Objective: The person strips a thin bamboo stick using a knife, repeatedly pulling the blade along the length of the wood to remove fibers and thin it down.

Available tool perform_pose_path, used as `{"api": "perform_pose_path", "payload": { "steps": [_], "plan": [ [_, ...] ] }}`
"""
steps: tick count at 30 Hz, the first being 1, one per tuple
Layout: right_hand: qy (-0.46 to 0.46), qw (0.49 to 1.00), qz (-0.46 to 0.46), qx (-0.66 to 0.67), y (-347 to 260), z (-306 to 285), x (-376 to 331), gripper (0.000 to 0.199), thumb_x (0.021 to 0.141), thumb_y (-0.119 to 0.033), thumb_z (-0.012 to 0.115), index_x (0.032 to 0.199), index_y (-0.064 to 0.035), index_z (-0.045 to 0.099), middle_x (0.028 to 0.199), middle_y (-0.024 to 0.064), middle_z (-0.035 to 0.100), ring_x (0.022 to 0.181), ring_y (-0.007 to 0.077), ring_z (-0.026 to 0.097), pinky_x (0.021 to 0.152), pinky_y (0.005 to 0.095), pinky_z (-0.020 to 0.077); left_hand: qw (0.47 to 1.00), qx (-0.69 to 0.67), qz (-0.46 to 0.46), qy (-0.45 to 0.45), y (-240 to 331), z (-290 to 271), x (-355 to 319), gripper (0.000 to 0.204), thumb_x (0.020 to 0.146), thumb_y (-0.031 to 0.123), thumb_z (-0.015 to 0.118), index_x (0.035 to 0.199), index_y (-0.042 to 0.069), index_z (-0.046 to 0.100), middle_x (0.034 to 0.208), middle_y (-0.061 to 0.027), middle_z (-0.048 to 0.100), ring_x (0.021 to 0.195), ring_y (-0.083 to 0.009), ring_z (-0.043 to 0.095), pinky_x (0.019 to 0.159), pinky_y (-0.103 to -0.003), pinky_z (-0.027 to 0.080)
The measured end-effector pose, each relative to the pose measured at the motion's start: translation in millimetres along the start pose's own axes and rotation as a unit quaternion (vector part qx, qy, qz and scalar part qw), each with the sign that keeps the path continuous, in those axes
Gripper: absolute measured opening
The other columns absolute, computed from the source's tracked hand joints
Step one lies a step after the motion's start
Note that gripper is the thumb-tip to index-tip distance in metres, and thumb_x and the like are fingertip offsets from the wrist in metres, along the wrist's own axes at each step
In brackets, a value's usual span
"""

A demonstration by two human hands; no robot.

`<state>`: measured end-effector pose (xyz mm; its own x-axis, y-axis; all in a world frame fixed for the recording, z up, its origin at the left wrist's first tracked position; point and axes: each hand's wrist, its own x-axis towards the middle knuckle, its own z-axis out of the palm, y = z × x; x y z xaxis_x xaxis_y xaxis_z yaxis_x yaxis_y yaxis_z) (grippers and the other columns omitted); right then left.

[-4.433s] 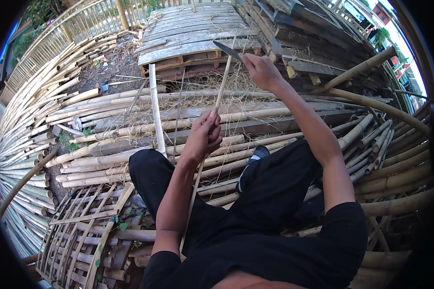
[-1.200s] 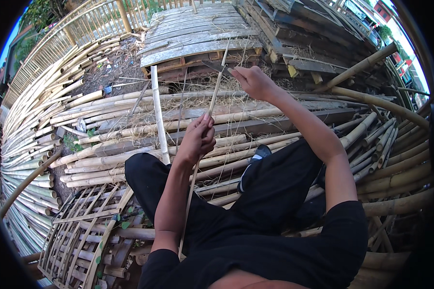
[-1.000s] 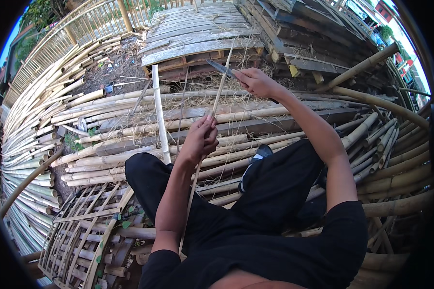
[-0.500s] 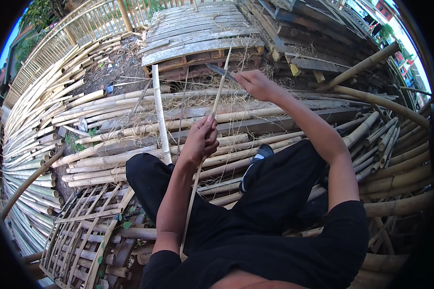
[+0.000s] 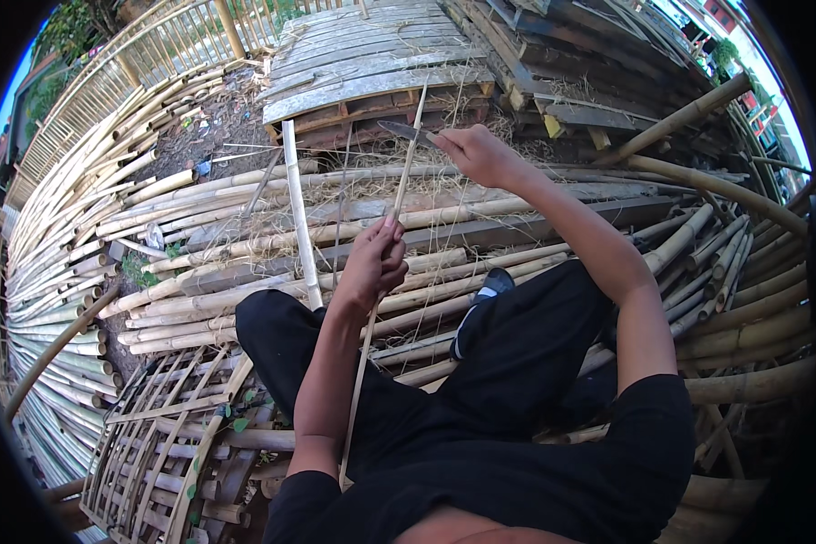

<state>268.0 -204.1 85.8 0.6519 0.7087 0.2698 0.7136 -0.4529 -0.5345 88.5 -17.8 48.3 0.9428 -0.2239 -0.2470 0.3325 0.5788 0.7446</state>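
My left hand [image 5: 375,263] is closed around a long, thin bamboo strip [image 5: 406,172], which runs from its upper tip down past my left forearm to my lap. In my right hand [image 5: 480,154] is a knife, its handle hidden by the fingers. The knife's dark blade [image 5: 403,131] points left and lies across the strip a little below the upper tip. Left of my hands, a wider, pale split bamboo slat [image 5: 300,213] leans upright near my left knee.
Bamboo poles [image 5: 335,231] lie in layers before my legs, with dry shavings on them. A wooden pallet [image 5: 376,72] stands beyond, beside stacked timber [image 5: 571,82]. More poles [image 5: 59,299] spread along the left. A bamboo lattice [image 5: 159,444] sits at lower left; a slanting pole [image 5: 680,122] is at right.
My right hand and the knife have shifted slightly left and down along the strip. The strip's upper tip has tilted a little left. My left hand keeps its grip.
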Motion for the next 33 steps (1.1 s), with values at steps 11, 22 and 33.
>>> {"api": "perform_pose_path", "payload": {
  "steps": [11,22,33],
  "plan": [
    [-0.191,0.901,0.253,0.297,11.9,-6.9,0.6,0.047,0.099,-0.036,0.044,0.069,-0.0006,0.051,0.052,0.0048,0.048,0.048,0.0182,0.049,0.050,0.0358,0.0399,1.000,-0.009,-0.019,-0.010,-0.5,0.9,-0.3,0.027,0.103,0.032,0.036,0.086,0.012,0.041,0.048,0.0059,0.023,0.033,-0.0047,0.017,0.030,-0.022,0.013],
    [-0.061,0.994,0.074,0.056,8.7,7.1,-4.2,0.042,0.098,-0.034,0.045,0.079,0.0016,0.055,0.056,0.0143,0.046,0.050,0.0260,0.040,0.053,0.0382,0.0375,1.000,0.002,-0.012,-0.006,-1.8,-4.5,0.9,0.024,0.102,0.030,0.037,0.087,0.012,0.041,0.047,0.0063,0.023,0.031,-0.0047,0.017,0.028,-0.022,0.012],
    [-0.087,0.989,0.080,0.090,-2.2,16.7,-5.0,0.046,0.099,-0.038,0.045,0.074,-0.0007,0.056,0.055,0.0062,0.046,0.052,0.0156,0.043,0.051,0.0326,0.0363,1.000,0.008,0.016,0.018,3.8,-8.0,1.9,0.026,0.102,0.033,0.037,0.086,0.013,0.042,0.048,0.0072,0.023,0.031,-0.0045,0.016,0.029,-0.022,0.014]
  ]
}}
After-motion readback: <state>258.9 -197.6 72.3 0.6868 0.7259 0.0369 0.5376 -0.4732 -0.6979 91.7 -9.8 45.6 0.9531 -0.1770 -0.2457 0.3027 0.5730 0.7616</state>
